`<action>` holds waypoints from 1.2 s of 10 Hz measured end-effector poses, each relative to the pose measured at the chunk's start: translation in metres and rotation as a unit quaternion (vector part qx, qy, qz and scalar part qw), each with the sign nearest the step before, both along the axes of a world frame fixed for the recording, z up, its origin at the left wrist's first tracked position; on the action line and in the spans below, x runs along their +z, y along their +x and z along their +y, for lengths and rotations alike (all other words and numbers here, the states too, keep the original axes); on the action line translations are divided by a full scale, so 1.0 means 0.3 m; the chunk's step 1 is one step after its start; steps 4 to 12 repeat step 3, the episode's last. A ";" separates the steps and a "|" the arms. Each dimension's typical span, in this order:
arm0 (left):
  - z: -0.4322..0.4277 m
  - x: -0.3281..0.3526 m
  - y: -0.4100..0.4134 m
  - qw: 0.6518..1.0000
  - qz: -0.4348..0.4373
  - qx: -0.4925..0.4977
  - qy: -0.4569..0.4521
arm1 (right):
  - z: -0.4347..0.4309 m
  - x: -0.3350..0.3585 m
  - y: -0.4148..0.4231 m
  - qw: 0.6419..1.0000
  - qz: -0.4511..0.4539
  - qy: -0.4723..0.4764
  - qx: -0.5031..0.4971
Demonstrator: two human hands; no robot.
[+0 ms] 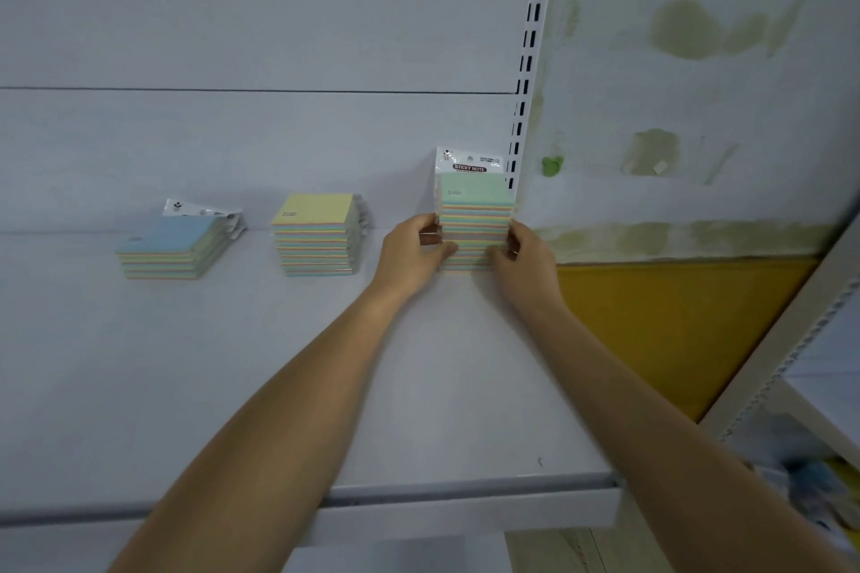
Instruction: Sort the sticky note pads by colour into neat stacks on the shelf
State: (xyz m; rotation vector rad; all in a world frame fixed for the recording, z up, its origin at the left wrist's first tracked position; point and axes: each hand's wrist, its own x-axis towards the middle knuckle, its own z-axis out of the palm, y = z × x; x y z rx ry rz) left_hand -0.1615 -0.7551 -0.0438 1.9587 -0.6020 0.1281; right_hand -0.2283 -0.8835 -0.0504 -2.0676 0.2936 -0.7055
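Note:
Three stacks of sticky note pads stand on the white shelf (pixel 232 363). The green-topped stack (pixel 474 205) is at the back right corner, its top pad showing a "STICKY NOTE" header card. My left hand (pixel 412 254) presses its left side and my right hand (pixel 523 254) presses its right side. A yellow-topped stack (pixel 319 235) stands in the middle. A lower blue-topped stack (pixel 172 247) lies to the left, with header cards sticking out behind it.
A slotted upright rail (pixel 530 51) runs up the shelf's right end. Beyond it is a stained wall (pixel 698 61) with a yellow panel (pixel 661 326). Another rack (pixel 800 363) stands at the far right. The shelf's front lip (pixel 465 498) is near my forearms.

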 end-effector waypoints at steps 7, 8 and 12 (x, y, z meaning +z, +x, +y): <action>0.043 0.046 -0.063 0.994 -0.072 0.070 0.047 | 0.040 0.046 -0.040 0.997 -0.039 0.012 -0.071; 0.043 0.046 -0.063 0.994 -0.072 0.070 0.047 | 0.040 0.046 -0.040 0.997 -0.039 0.012 -0.071; 0.043 0.046 -0.063 0.994 -0.072 0.070 0.047 | 0.040 0.046 -0.040 0.997 -0.039 0.012 -0.071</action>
